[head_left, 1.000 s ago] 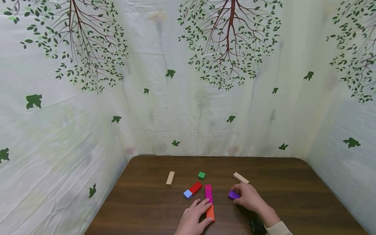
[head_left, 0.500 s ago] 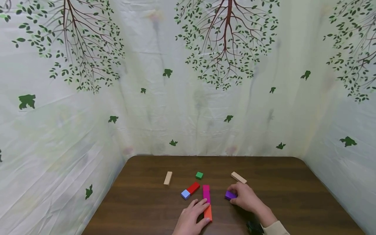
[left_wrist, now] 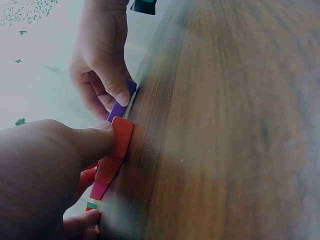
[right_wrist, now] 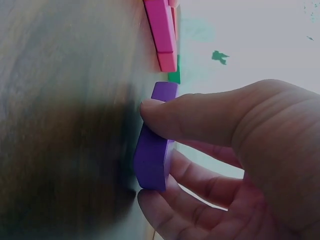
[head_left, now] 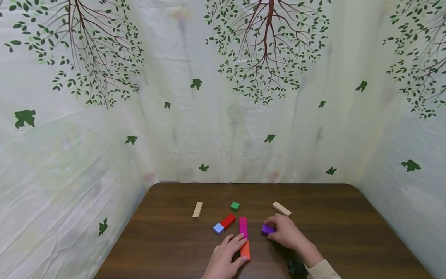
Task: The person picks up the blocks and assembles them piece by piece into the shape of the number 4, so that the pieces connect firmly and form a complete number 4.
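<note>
On the brown table, my left hand (head_left: pixel 224 257) lies against a row of a magenta block (head_left: pixel 243 226) and an orange block (head_left: pixel 245 251). Its thumb is at the orange block's near end, and a fingertip touches where the two blocks meet. My right hand (head_left: pixel 287 232) pinches a purple block (head_left: pixel 268 229) between thumb and fingers, just right of that row. The right wrist view shows the thumb across the purple block (right_wrist: pixel 152 155), other fingers behind and below it. In the left wrist view, the orange block (left_wrist: pixel 122 140) hides part of the purple one.
A red block (head_left: pixel 228 221) touches a light blue block (head_left: pixel 218 229) left of the row. Farther back are a green block (head_left: pixel 235 206) and two plain wooden blocks, one left (head_left: pixel 197 209) and one right (head_left: pixel 281 208). Printed cloth hangs behind the table (head_left: pixel 167 193).
The right hand has brought the purple block slightly left, closer to the magenta and orange row. The left hand keeps its place on the row. The head view has shifted a little.
</note>
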### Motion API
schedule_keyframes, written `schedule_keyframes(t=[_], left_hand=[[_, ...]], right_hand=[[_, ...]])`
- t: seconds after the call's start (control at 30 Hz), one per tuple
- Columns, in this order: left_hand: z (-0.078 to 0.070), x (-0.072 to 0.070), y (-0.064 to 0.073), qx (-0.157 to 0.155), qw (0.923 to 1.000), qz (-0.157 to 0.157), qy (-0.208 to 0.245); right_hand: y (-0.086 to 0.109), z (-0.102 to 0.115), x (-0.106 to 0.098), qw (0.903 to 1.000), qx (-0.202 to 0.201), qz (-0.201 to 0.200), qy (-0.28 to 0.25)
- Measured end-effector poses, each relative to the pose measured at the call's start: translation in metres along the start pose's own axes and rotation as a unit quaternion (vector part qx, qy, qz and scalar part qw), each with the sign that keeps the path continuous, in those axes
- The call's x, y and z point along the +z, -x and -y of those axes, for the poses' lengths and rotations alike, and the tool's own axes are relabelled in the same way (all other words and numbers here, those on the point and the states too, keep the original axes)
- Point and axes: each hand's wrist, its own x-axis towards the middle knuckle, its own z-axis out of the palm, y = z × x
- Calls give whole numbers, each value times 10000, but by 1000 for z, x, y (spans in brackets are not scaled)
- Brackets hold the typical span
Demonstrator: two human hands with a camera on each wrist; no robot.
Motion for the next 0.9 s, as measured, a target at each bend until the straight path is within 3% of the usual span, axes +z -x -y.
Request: schedule_keyframes(t=[0.57, 0.9], left_hand=[[-3, -2, -2, -178, 9997, 158, 70], [-3, -2, -2, -168, 9997, 146, 78]], right_hand=[[-11, 7, 4, 9983, -191, -455, 320], [-20, 7, 7, 9987, -53, -350, 355]])
